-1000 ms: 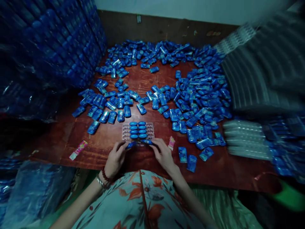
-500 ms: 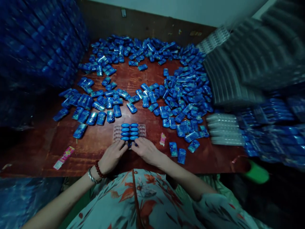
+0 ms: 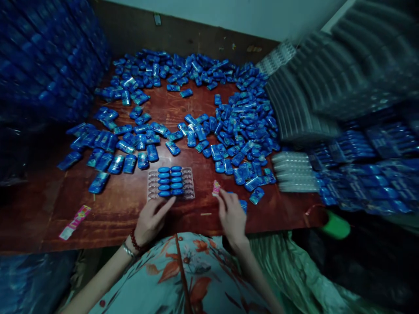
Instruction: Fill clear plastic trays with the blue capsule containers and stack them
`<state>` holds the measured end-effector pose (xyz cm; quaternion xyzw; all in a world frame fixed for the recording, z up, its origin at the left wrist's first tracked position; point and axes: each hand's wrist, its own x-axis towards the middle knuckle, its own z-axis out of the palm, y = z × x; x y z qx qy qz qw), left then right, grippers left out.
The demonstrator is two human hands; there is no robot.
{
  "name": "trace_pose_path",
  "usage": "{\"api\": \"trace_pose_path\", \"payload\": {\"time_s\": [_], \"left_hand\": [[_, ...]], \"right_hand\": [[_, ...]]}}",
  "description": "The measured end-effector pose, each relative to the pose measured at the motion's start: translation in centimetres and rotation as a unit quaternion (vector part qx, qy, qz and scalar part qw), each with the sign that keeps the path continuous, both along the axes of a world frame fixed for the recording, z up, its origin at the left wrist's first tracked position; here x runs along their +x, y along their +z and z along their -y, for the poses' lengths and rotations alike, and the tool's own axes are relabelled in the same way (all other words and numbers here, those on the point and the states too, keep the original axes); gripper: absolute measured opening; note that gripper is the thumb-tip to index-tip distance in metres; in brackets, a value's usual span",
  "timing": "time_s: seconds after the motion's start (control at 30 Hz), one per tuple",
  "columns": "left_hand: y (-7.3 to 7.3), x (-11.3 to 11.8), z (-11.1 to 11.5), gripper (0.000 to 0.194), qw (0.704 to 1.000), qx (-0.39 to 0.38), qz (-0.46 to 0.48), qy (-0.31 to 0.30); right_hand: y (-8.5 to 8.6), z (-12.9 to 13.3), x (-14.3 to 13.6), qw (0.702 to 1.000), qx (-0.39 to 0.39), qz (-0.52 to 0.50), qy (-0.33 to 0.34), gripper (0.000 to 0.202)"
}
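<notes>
A clear plastic blister tray (image 3: 188, 185) lies on the table in front of me, its two middle columns filled with blue oval pieces (image 3: 176, 179); the outer hollows hold nothing. My left hand (image 3: 151, 218) rests at the tray's lower edge, thumb stretched out to the right and apart from the fingers, gripping nothing. Off to the right, my right hand (image 3: 233, 216) has its thumb and forefinger together at the lower corner of a small pink printed slip (image 3: 216, 188), which still lies on the table. That hand partly covers two blue packets.
Many blue wrapped packets (image 3: 245, 113) are spread over the reddish table (image 3: 124, 205). A short stack of clear trays (image 3: 294, 172) stands at right, taller tray stacks (image 3: 327, 83) behind. Another pink strip (image 3: 75, 222) lies at left. Blue packs (image 3: 49, 56) are piled at far left.
My right hand has left the tray and moved right to the pink slip. My left hand has drawn back slightly, uncovering the lowest row. The whole view has shifted a little.
</notes>
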<state>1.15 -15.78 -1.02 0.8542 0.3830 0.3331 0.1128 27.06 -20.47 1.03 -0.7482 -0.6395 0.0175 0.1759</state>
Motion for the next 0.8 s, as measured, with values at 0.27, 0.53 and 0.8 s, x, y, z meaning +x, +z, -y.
{"api": "trace_pose_path", "payload": {"time_s": [0.27,0.53,0.8], "left_hand": [[0.9,18.1,-3.2,0.047,0.944,-0.200,-0.144,-0.219],[1.2,20.0,-4.2,0.031,0.895,-0.301,-0.231,-0.233],[3.6,3.4,-0.5,0.018,0.944,-0.298,-0.057,-0.128]], "right_hand": [[-0.5,3.0,8.3,0.972,-0.210,0.088,-0.055,0.041],[-1.3,2.3,9.4,0.970,-0.215,-0.106,-0.037,0.033],[-0.4,-1.5,1.1,0.918,-0.154,-0.364,-0.040,0.043]]}}
